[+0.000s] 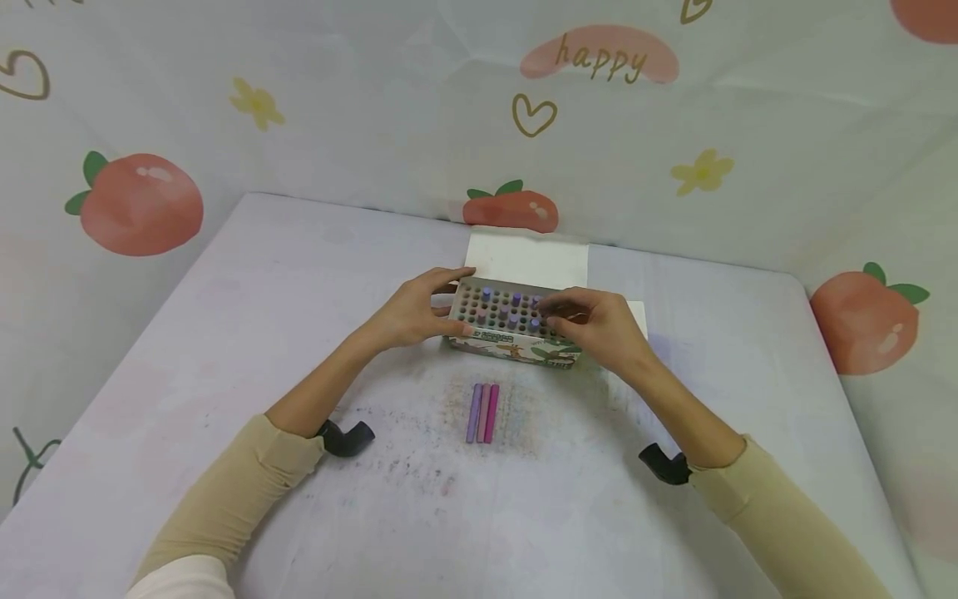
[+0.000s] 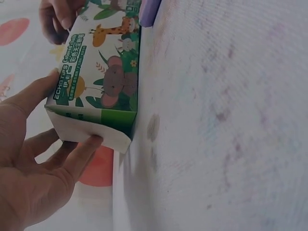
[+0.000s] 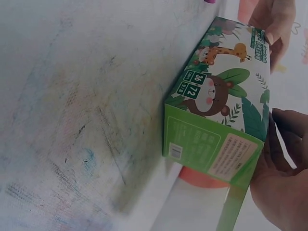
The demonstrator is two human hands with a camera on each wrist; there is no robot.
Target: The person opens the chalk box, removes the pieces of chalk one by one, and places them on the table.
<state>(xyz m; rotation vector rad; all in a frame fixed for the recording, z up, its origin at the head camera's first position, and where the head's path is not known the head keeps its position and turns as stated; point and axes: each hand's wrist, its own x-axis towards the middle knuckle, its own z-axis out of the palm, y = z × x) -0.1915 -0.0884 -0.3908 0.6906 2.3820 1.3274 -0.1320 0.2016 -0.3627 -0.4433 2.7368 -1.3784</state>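
stick box (image 1: 512,350) on desk (image 1: 419,532), lid (image 1: 527,258) raised at the back
mostly purple sticks (image 1: 516,299) stand in its holes; left hand (image 1: 412,312) grips the left end, fingers wide round it; right hand (image 1: 602,322) over the right end, fingers bunched narrow, can't tell if they pinch a stick; three loose sticks (image 1: 483,413) lie side by side in front: lilac, dusty pink, magenta
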